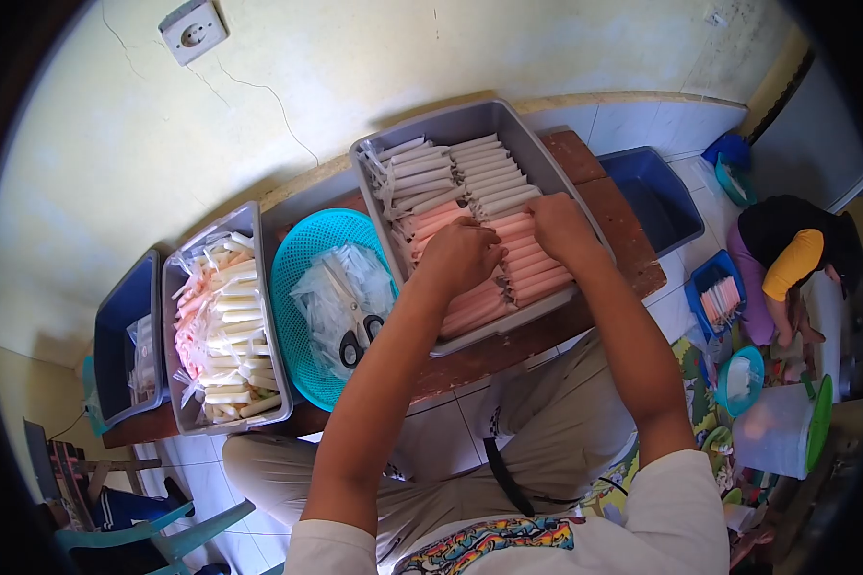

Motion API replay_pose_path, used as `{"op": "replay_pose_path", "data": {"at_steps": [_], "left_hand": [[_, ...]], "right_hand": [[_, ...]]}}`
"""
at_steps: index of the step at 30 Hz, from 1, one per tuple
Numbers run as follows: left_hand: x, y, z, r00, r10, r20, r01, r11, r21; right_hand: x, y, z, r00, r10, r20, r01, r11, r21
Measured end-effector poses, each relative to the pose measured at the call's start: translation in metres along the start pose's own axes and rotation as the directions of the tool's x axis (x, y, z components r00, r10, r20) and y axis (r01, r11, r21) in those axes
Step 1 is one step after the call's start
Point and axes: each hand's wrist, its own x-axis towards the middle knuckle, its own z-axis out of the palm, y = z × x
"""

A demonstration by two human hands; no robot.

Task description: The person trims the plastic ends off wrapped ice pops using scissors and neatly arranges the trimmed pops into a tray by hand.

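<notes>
In front of me is a grey tub point(364, 149) packed with rows of slim filled plastic tubes, like ice pops. White tubes point(484, 172) fill the far part, and pink tubes point(537, 273) lie nearer me. My left hand point(462, 254) is over the middle of the pink rows, its fingers curled together; whatever is between them is too small to make out. My right hand point(561, 230) reaches to the right row where white meets pink, its fingers closed on the end of a pink tube. The undersides of the fingers are hidden.
Left of the tub, a turquoise basket point(292, 240) holds clear plastic bags point(331, 297) and black-handled scissors point(355, 331). Another grey tub point(283, 407) holds pale and pink tubes. A dark blue tub point(115, 345) stands beyond. Right, a person point(786, 259) bends near a blue bin point(652, 196).
</notes>
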Motion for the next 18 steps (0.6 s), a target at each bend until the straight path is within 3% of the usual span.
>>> {"op": "replay_pose_path", "data": {"at_steps": [2,9,15,18], "left_hand": [[-0.001,-0.001,0.003,0.997,0.013,-0.08,-0.014,1.0,-0.011],[-0.002,-0.004,0.004,0.993,0.042,-0.107,-0.046,0.998,-0.037],[0.0,0.004,-0.013,0.993,-0.094,-0.073,0.091,0.995,-0.038],[0.0,0.007,-0.015,0.972,-0.131,-0.196,0.121,0.991,-0.064]], "right_hand": [[-0.004,-0.001,-0.001,0.998,0.034,0.043,-0.035,0.999,0.011],[-0.006,-0.007,-0.004,0.996,0.067,0.057,-0.071,0.995,0.072],[-0.005,-0.012,-0.005,1.0,0.008,0.009,-0.009,0.996,0.091],[-0.001,-0.015,-0.006,0.997,-0.031,-0.076,0.043,0.986,0.161]]}}
